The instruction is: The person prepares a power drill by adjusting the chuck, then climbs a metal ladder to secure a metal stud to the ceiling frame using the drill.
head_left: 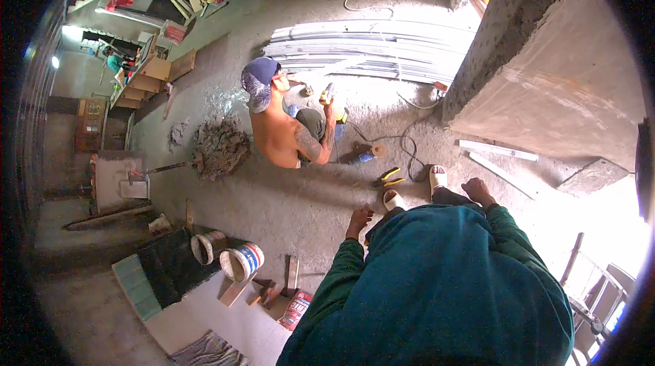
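My left hand [359, 220] is held beside my left thigh with its fingers curled; whatever it may hold is hidden. On the other side, my right hand [479, 191] is loosely closed near my right knee, its inner side hidden. Yellow-handled pliers [390, 176] lie on the floor just ahead of my sandals [438, 177]. A shirtless co-worker in a cap [276, 134] squats in front of me, gripping a yellow power tool [327, 92]. A blue bottle [361, 158], a round roll [378, 150] and a dark cable [409, 144] lie beside them.
Long bundled profiles [368, 49] lie beyond the co-worker. A mortar pile [218, 151], buckets [242, 264] and boards are at left. A concrete block structure [532, 72] rises at right above loose pale strips [498, 149]. A metal frame [590, 277] stands at lower right.
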{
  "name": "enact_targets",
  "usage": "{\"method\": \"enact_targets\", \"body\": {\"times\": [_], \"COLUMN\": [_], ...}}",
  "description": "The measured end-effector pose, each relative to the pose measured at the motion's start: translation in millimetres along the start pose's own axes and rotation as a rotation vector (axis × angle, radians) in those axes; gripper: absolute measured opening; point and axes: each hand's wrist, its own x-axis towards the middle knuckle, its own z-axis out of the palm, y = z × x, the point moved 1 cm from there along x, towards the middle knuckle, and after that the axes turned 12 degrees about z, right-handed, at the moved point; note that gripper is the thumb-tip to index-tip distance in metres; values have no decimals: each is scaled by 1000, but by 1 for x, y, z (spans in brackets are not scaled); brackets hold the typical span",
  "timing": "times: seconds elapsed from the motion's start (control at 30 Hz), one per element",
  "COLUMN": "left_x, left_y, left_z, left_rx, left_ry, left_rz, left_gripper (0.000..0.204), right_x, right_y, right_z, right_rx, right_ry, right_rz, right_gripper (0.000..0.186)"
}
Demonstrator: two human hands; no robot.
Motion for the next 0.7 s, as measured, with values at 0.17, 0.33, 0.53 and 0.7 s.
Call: {"method": "enact_targets", "body": {"times": [0.17,0.33,0.53,0.7], "left_x": [3,4,-2,-5], "left_y": [-13,-12,-6,7], "left_z": [-2,-1,-3,1], "left_rx": [-23,-16,-20,-24], "left_ry": [11,20,6,30], "left_rz": [-30,-30,10,-28], "left_gripper": [58,58,58,56], "right_x": [-5,-14,-8,-3], "right_y": [-16,-25,-19,-4], "right_z": [-20,-38,-28,-8], "right_rx": [80,8,46,-52], "right_ry": [-47,-38,-76,1], "right_rz": [73,-27,76,-15], "right_gripper": [32,38,33,25]}}
